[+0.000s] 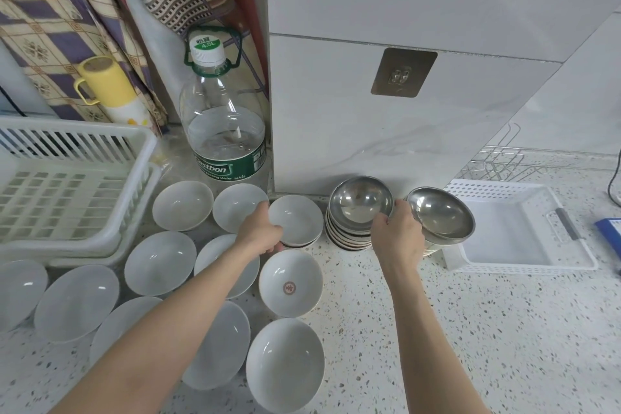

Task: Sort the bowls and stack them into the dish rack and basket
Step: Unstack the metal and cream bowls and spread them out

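Note:
Several white ceramic bowls [160,262] lie spread over the left half of the counter. My left hand [260,232] grips the near rim of a small white bowl [297,218] that sits on a dark-rimmed one. A white bowl with a red emblem [290,282] rests just in front of it. My right hand [396,232] holds a tilted steel bowl [443,215] by its left rim, between a stack of bowls topped by a steel bowl [361,205] and the white basket [524,265]. The white dish rack [67,185] stands at the far left.
A large 4.5 L water bottle [223,124] stands behind the bowls against a white tiled wall. A yellow cup [107,81] sits on a flask behind the rack. A wire rack [497,161] lies beyond the basket. A blue object [610,232] is at the right edge.

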